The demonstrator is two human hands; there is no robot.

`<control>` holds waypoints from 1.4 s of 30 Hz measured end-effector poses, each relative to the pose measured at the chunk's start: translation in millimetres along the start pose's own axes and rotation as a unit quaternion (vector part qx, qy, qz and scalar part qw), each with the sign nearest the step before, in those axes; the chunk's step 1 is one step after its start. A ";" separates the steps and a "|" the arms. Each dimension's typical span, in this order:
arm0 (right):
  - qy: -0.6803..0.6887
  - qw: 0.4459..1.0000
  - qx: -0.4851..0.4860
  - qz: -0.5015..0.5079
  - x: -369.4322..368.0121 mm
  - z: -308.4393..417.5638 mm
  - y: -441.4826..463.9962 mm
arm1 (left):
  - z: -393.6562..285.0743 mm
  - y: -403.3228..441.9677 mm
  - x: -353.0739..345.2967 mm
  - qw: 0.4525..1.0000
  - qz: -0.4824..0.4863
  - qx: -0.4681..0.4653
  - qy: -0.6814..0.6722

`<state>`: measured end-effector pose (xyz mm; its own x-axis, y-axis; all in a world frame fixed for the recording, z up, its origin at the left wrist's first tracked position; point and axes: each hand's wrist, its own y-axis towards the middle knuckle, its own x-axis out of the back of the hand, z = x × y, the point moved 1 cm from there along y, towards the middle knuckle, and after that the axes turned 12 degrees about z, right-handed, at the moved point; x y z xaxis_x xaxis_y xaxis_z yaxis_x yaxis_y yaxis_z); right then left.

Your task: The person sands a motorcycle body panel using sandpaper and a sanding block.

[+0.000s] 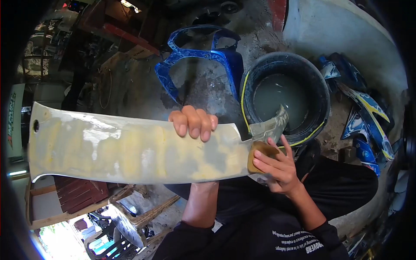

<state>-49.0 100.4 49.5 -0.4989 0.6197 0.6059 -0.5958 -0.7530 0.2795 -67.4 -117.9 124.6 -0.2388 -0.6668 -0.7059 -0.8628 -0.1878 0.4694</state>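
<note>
A long curved panel (130, 149), patched in yellow, grey and white, lies across the view with a small hole at its left end. My left hand (193, 122) reaches up behind it, its fingers curled over the upper edge. My right hand (277, 167) is at the right end, its fingers closed on a folded brown sheet (256, 157) that touches the panel's surface. The panel's narrower end piece (273, 125) reaches over the rim of a black bucket (318, 82) of cloudy water.
A blue patterned frame part (234, 65) stands on the floor beyond the panel. Blue, white and yellow body parts (368, 117) lie right of the bucket, near a pale wall (346, 30). Wooden furniture (147, 214) is at lower left, and my dark-clothed legs (342, 182) are below.
</note>
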 end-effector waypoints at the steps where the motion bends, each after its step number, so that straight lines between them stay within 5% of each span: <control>1: 0.012 1.000 -0.004 0.010 -1.7 3.7 0.2 | 0.4 1.5 -3.1 1.000 -0.003 0.003 0.015; 8: 0.046 0.997 0.053 0.022 1.4 29.5 43.5 | -0.5 5.2 3.8 1.000 0.014 0.023 0.010; 16: 0.032 0.999 -0.007 -0.005 -15.8 -0.9 -2.5 | 0.1 1.2 3.5 1.000 0.010 0.019 -0.021; 22: 0.058 0.994 0.085 0.020 -10.2 29.3 45.9 | -3.5 4.4 8.7 0.999 0.030 0.037 -0.011; 28: 0.031 0.999 -0.016 -0.029 -26.9 -25.8 -7.2 | -2.9 0.1 8.6 1.000 -0.004 0.001 -0.017; 38: 0.020 0.998 0.049 -0.044 -22.5 26.1 46.2 | -0.4 -2.6 10.6 0.999 0.038 0.007 0.019; 42: -0.026 0.997 -0.016 -0.074 -16.4 11.0 32.3 | -0.4 -4.7 9.6 0.999 0.034 0.002 0.037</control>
<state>-53.1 63.5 56.8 -0.3707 0.7105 0.5982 -0.6807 -0.6460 0.3454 -65.4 -123.7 115.9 -0.2632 -0.7298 -0.6310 -0.8476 -0.1375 0.5125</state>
